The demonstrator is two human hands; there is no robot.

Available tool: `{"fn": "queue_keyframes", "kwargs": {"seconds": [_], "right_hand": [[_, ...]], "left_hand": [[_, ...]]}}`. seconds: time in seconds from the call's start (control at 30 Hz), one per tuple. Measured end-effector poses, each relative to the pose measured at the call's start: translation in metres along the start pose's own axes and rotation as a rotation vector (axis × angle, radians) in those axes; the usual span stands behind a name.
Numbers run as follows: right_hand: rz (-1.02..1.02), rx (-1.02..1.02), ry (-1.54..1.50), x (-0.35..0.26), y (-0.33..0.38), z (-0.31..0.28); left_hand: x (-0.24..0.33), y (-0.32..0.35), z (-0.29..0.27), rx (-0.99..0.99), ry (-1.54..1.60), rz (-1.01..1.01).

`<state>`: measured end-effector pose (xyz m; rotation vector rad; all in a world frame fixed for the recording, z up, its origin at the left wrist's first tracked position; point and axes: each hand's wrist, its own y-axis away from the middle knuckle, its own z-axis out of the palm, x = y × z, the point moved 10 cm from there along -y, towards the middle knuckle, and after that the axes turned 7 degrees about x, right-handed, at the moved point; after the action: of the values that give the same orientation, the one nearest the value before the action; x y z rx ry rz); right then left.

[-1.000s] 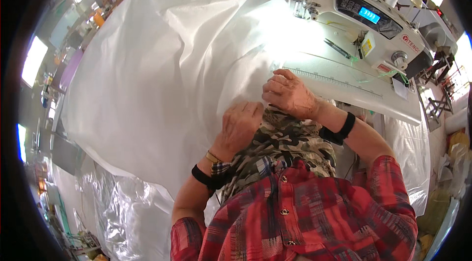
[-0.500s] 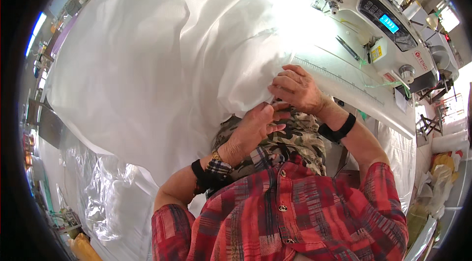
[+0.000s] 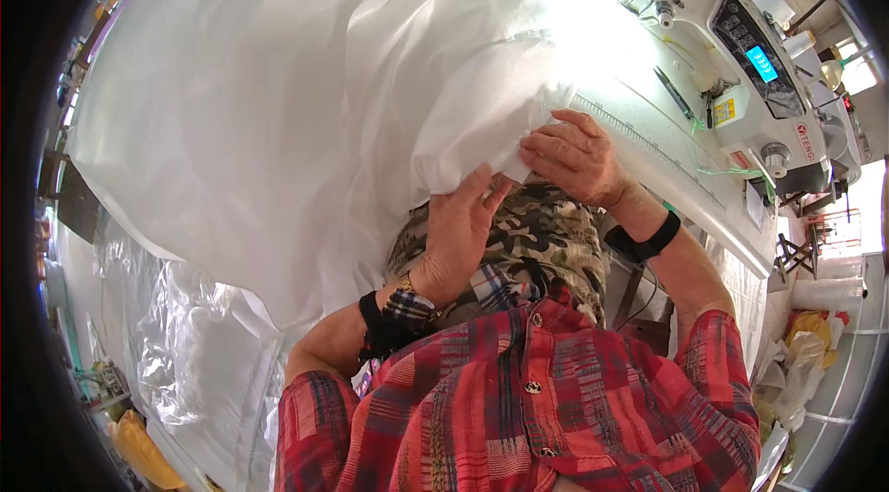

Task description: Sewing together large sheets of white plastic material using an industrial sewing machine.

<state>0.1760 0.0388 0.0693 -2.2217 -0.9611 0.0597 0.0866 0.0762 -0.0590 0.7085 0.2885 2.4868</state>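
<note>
A large sheet of white woven fabric [image 3: 250, 112] spreads over the table and hangs toward my lap. My left hand [image 3: 460, 228] has its fingers at the near edge of this sheet, pinching a fold of it. To its right, my right hand [image 3: 579, 158] grips the same edge with curled fingers, the thumb hidden. A short stretch of fabric lies between the two hands. Beyond my right hand stands a white sewing machine [image 3: 741, 47] with a lit blue display; its bright lamp washes out the cloth beside the needle area.
A ruler scale [image 3: 648, 140] runs along the machine table's near edge [image 3: 713, 214]. Dark tweezers [image 3: 674, 92] and green thread [image 3: 732, 171] lie by the machine. Crumpled clear plastic [image 3: 181, 344] is at the lower left. Bags [image 3: 796, 353] and white rolls [image 3: 829, 290] sit at the right.
My hands have moved apart, the left one leftward and now more upright along the edge. The sewing machine appears farther right in the view.
</note>
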Motion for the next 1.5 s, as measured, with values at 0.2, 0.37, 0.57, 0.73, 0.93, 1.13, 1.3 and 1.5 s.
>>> {"fn": "queue_keyframes", "kwargs": {"seconds": [0.2,0.37,0.57,0.73,0.93,1.13,1.3,1.5], "right_hand": [[0.015,-0.004,-0.047,0.001,-0.001,0.001],[-0.009,-0.014,-0.05,-0.001,-0.002,0.0],[-0.025,0.01,-0.046,-0.002,-0.004,-0.002],[-0.04,0.008,-0.015,-0.004,-0.003,-0.003],[-0.03,0.008,-0.022,-0.003,-0.002,-0.003],[-0.032,0.012,-0.03,-0.003,-0.003,-0.002],[0.081,0.062,-0.021,0.01,0.004,-0.009],[0.159,0.049,0.022,0.007,0.015,-0.003]], "left_hand": [[0.006,0.0,0.004,0.013,-0.128,-0.003],[-0.004,-0.002,0.004,0.069,-0.076,-0.171],[-0.017,-0.001,0.0,0.136,-0.186,-0.344],[-0.029,-0.004,0.004,0.052,-0.107,-0.4],[-0.027,-0.004,0.007,0.029,-0.076,-0.34],[-0.021,-0.006,0.004,0.067,-0.178,-0.289],[-0.025,-0.007,0.007,0.051,-0.084,-0.37],[-0.023,-0.003,0.015,-0.019,-0.11,-0.41]]}}
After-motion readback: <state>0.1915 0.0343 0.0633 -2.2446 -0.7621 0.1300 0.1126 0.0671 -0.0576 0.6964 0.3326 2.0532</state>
